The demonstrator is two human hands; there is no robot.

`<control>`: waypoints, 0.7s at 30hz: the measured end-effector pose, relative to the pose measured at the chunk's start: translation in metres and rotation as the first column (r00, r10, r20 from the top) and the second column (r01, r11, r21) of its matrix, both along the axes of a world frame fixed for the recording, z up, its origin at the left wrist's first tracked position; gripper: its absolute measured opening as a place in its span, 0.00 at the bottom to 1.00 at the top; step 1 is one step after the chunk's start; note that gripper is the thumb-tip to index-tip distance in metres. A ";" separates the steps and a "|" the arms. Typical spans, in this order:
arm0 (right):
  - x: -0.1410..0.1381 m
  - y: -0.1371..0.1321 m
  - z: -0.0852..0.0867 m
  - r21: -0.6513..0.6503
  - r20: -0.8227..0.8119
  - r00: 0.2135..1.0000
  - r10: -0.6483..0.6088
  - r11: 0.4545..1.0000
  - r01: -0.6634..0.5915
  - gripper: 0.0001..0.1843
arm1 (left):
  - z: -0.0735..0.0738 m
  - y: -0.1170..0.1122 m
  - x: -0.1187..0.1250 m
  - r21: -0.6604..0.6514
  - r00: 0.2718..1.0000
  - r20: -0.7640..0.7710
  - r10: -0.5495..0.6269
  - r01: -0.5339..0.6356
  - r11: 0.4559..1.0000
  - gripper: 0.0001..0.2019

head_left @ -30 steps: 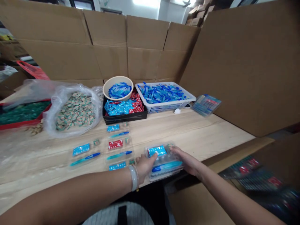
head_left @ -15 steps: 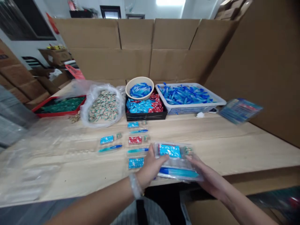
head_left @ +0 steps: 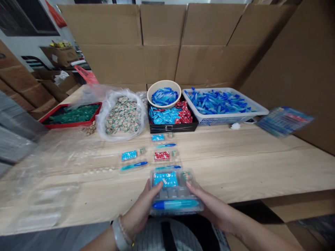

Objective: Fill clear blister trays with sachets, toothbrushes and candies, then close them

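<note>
Clear plastic blister tray (head_left: 175,191) is riding at the near edge of the pale wooden surface (head_left: 235,167), its long axis running crosswise, with a blue toothbrush (head_left: 175,204) lying left to right along its near side. Left hand (head_left: 140,212) and right hand (head_left: 211,205) are gripping it from opposite sides, fingers together, about equally near. Unlike the earlier view, it is sitting squarely before the body, not off to the right. Beyond, smaller open trays (head_left: 133,160) are lying in rows, then a black tray (head_left: 172,128), cream bowl (head_left: 164,94) and white basket (head_left: 225,120).
</note>
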State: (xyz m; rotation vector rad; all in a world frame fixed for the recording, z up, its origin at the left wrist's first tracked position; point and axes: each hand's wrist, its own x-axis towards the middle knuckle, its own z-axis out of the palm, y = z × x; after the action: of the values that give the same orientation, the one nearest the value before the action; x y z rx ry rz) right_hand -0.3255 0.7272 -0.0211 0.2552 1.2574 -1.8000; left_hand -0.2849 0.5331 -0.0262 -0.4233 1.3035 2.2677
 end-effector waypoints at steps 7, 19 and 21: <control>0.014 0.001 0.002 -0.134 -0.022 1.000 -0.020 0.991 0.017 0.38 | 0.001 -0.012 0.002 0.078 0.999 -0.026 -0.025 0.027 0.997 0.30; 0.009 0.002 0.008 0.024 -0.036 0.976 -0.215 0.976 0.216 0.28 | 0.015 0.010 -0.009 -0.029 0.997 -0.069 0.016 -0.018 0.999 0.28; -0.012 0.000 0.017 0.054 -0.083 0.978 -0.190 0.979 0.194 0.28 | 0.024 0.006 -0.027 -0.055 0.993 -0.116 0.011 -0.018 0.998 0.26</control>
State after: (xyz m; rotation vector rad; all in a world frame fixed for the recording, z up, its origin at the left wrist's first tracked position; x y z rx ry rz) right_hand -0.3374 0.7274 -0.0040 0.3554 1.3843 -1.9525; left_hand -0.3121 0.5388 -0.0026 -0.3255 1.4282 2.3021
